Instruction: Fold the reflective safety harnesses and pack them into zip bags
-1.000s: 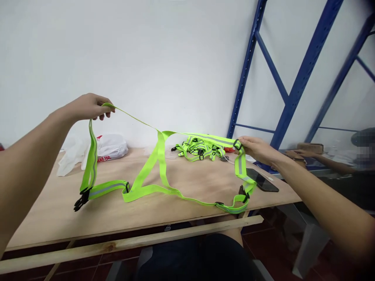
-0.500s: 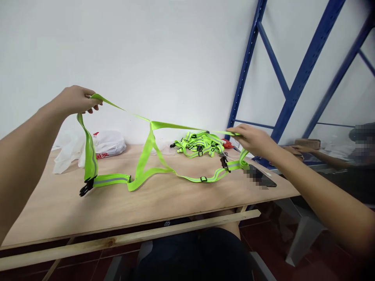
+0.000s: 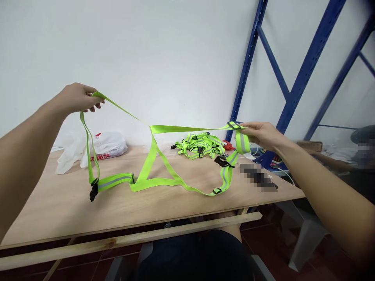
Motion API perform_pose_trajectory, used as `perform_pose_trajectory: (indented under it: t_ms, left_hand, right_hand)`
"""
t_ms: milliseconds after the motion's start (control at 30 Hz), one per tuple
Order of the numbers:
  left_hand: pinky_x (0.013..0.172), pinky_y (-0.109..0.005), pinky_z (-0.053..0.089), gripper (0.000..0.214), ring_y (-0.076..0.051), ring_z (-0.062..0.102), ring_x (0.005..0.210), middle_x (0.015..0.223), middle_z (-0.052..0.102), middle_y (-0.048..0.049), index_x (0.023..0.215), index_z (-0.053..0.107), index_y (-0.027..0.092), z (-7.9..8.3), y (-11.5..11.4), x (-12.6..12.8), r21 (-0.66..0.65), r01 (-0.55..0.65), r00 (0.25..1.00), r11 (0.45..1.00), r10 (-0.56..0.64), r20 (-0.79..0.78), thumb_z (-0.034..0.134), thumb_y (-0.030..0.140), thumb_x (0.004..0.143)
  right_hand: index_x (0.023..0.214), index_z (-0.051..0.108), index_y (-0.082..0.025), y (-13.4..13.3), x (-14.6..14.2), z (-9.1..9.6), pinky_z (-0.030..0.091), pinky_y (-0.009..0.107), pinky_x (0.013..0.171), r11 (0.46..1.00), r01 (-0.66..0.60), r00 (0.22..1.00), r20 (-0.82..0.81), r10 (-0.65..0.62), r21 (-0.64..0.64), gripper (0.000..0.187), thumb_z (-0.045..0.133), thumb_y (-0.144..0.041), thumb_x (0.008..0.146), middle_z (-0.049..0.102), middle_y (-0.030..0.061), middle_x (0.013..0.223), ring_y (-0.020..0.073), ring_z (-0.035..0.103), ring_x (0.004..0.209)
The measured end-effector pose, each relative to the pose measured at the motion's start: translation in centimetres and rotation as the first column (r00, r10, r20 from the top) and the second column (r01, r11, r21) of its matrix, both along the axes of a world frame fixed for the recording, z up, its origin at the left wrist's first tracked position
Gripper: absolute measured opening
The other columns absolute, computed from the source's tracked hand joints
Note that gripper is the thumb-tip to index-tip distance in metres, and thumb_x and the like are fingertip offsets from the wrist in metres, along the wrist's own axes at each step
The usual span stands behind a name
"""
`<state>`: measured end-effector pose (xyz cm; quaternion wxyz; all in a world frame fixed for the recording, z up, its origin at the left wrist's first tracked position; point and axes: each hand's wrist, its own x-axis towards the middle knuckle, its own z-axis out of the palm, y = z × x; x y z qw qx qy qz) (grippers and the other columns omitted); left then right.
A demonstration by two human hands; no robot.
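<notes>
A neon-green reflective harness (image 3: pixel 159 182) with grey stripes is stretched between both my hands over the table. My left hand (image 3: pixel 78 97), raised at the left, pinches one strap, which hangs down to a black buckle (image 3: pixel 94 189). On the right, my right hand (image 3: pixel 260 134) grips the other strap beside a black slider (image 3: pixel 234 125). Below that hand the strap curls down past another black buckle (image 3: pixel 224 161) and a lower slider (image 3: pixel 217 191). The lower straps form a triangle at or just above the tabletop.
Behind lies a heap of similar green harnesses (image 3: pixel 200 145). White plastic bags (image 3: pixel 108 144) rest at the back left of the wooden table (image 3: pixel 52 210). A blurred-out dark phone-like object (image 3: pixel 259 177) lies near the right edge. Blue rack posts (image 3: pixel 246 62) stand beyond; another person (image 3: pixel 363 156) sits at far right.
My right hand has shifted right along the strap, and the slider now shows at its fingertips. The right-hand buckle and strap have swung; the left buckle has moved slightly right. The left hand has barely moved.
</notes>
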<state>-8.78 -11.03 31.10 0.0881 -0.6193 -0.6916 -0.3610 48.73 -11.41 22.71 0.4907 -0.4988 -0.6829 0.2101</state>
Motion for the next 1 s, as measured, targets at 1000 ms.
perform_pose_trajectory:
  t_ms: [1000]
  left_hand:
    - [0.078, -0.037, 0.06, 0.027, -0.017, 0.066, 0.074, 0.091, 0.075, -0.0023, 0.094, 0.075, 0.016, -1.0, 0.5, -1.3, 0.044, -0.083, 0.994, 0.996, 0.079, 0.071, 0.059, 0.027, 0.075]
  right_hand:
    - [0.076, 0.07, -0.02, 0.4, -0.9, -3.4, 0.042, 0.028, 0.05, 0.981, 0.185, 0.922, 0.357, -0.151, -0.062, 0.055, 0.063, -0.074, 0.073, 0.056, 0.0008, 0.059, 0.017, 0.052, 0.057]
